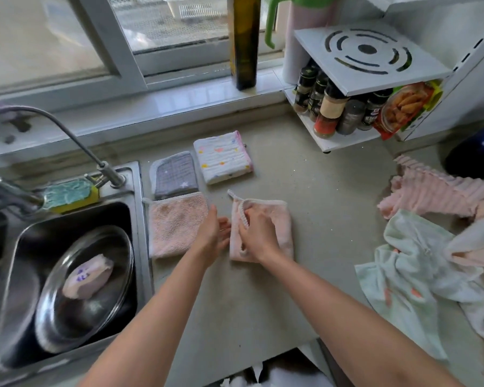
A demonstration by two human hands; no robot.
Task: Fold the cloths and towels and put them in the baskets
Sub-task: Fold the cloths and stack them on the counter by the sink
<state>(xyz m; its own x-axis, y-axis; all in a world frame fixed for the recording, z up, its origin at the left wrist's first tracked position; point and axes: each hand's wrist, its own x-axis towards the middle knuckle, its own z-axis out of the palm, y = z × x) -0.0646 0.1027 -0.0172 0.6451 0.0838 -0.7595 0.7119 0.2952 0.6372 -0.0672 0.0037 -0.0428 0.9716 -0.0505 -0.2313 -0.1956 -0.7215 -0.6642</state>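
On the grey stone bench (333,219), a small pale pink terry cloth with a hanging loop (274,219) lies folded into a rectangle, just right of the steel sink (136,191) and of three folded pieces. The right hand (259,233) presses down on it, its fingers (245,216) curled and pinching the cloth's ribbed edge trim. The left hand (211,233) sits just beside the cloth's left edge, fingers together and slightly bent, their tips touching or nearly touching that edge. Nearest the sink lie a folded pink fluffy square cloth (175,224) and, behind it, a folded grey checked cloth with white stars (175,175). A folded white cloth with coloured hearts (222,157) lies right of the grey one. Far from the sink, at the bench's right end, an unfolded heap holds a pink ribbed towel (436,194) and a mint green towel (411,266).
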